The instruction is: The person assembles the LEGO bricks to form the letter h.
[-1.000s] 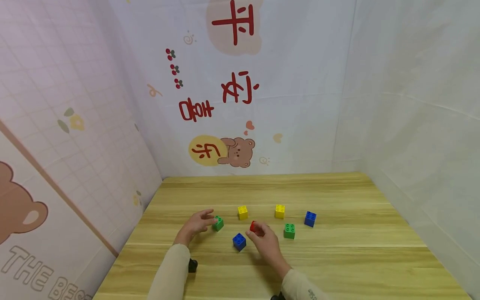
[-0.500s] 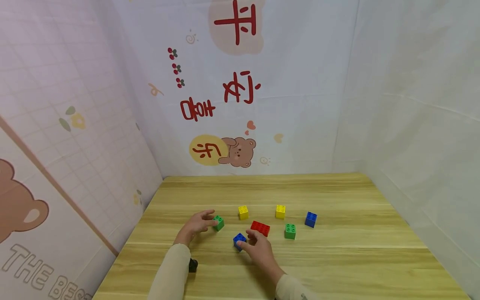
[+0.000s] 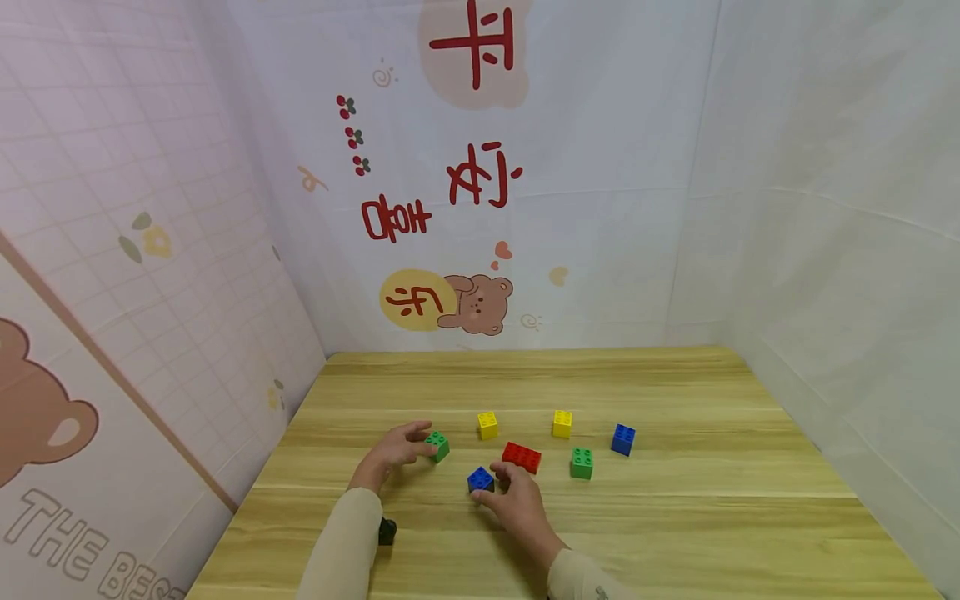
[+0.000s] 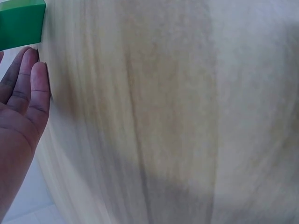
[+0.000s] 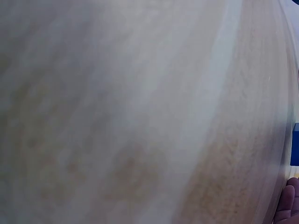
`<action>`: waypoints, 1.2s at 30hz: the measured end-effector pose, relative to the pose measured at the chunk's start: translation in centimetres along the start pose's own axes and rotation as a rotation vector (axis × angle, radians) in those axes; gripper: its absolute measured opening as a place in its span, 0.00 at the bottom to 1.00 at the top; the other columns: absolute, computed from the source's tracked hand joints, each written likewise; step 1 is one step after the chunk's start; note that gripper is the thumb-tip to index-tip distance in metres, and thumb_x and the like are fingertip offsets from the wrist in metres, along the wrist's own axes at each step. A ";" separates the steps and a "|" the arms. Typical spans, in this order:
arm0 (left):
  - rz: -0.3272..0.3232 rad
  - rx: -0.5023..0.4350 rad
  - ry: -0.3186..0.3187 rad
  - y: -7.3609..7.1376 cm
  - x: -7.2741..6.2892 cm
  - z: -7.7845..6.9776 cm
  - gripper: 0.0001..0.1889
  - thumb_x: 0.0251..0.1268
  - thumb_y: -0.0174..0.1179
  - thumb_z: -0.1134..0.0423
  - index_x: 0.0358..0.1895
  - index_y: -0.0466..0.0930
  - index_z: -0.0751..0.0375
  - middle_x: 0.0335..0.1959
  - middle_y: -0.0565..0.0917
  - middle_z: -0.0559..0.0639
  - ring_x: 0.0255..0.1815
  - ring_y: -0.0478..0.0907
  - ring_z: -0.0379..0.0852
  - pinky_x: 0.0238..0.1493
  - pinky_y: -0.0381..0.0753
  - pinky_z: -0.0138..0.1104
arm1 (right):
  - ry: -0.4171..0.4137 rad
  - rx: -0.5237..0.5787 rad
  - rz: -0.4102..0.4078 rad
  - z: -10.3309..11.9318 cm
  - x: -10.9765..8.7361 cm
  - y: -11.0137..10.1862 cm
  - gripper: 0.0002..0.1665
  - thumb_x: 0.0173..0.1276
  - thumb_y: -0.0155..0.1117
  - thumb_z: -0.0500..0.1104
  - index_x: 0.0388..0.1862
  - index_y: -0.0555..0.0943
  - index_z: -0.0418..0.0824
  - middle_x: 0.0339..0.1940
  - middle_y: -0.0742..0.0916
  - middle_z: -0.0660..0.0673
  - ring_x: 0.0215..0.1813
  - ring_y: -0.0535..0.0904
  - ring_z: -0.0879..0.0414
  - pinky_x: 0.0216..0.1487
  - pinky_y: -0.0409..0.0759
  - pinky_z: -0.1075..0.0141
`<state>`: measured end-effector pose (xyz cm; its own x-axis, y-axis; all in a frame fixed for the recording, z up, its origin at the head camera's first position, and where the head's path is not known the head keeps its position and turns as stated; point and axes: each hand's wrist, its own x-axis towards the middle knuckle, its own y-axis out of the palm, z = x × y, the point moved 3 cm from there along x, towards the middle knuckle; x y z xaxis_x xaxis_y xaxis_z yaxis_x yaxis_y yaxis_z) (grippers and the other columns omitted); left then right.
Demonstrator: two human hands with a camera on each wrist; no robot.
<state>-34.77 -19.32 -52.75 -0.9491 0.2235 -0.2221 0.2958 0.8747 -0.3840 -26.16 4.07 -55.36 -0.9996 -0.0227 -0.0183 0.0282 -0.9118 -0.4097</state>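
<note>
In the head view my left hand (image 3: 397,452) lies beside a green toy brick (image 3: 438,447) at the left, fingers loosely extended. Its thumb lies against or just in front of that brick; contact is unclear. The left wrist view shows straight fingers (image 4: 37,88) near the same green brick (image 4: 21,23). My right hand (image 3: 520,507) has thumb and index finger around a blue brick (image 3: 481,478) on the table, seeming to pinch it. Only a sliver of the blue brick (image 5: 295,145) and some fingertips (image 5: 286,205) show in the right wrist view.
A red, longer brick (image 3: 522,457) lies just behind my right hand. Two yellow bricks (image 3: 487,425) stand farther back, with a second green brick (image 3: 582,463) and a second blue brick (image 3: 622,439) to the right. Printed cloth walls (image 3: 600,250) border the wooden table (image 3: 712,517).
My right hand has left the red brick and moved left and nearer to the blue brick, its thumb and index finger now around it. The left hand stays by the green brick.
</note>
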 end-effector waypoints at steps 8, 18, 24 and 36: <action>0.030 0.005 0.017 0.1 0.2 0.1 0.35 0.61 0.68 0.68 0.72 0.66 0.66 0.67 0.71 0.67 0.66 0.68 0.64 0.59 0.72 0.56 | -0.021 -0.009 0.004 0.0 0.0 -0.3 0.27 0.57 0.79 0.44 0.53 0.81 0.35 0.47 0.83 0.44 0.50 0.77 0.48 0.56 0.78 0.50; 0.038 0.021 0.047 0.2 -0.2 -0.4 0.34 0.61 0.65 0.73 0.72 0.67 0.66 0.65 0.73 0.68 0.63 0.72 0.64 0.57 0.72 0.58 | -0.063 -0.004 0.037 0.0 0.0 -1.0 0.23 0.62 0.75 0.41 0.53 0.81 0.34 0.48 0.84 0.43 0.50 0.79 0.48 0.54 0.79 0.50; 0.037 0.049 0.042 0.3 0.0 -0.3 0.31 0.62 0.65 0.71 0.70 0.69 0.65 0.63 0.75 0.64 0.61 0.74 0.61 0.57 0.73 0.57 | -0.060 0.001 0.065 -0.2 0.1 -1.4 0.23 0.64 0.73 0.40 0.56 0.80 0.34 0.49 0.85 0.43 0.50 0.80 0.48 0.54 0.79 0.50; 0.003 0.074 0.045 0.4 0.1 -0.1 0.25 0.64 0.66 0.69 0.64 0.75 0.68 0.52 0.81 0.56 0.52 0.76 0.53 0.50 0.76 0.49 | -0.023 0.003 0.141 -0.6 0.6 -2.4 0.25 0.67 0.70 0.40 0.61 0.78 0.33 0.51 0.85 0.42 0.53 0.80 0.46 0.55 0.78 0.48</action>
<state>-34.73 -18.92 -52.79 -0.9515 0.2467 -0.1840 0.3047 0.8402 -0.4486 -26.84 6.49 -54.91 -0.9857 -0.1596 -0.0549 0.1681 -0.9004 -0.4014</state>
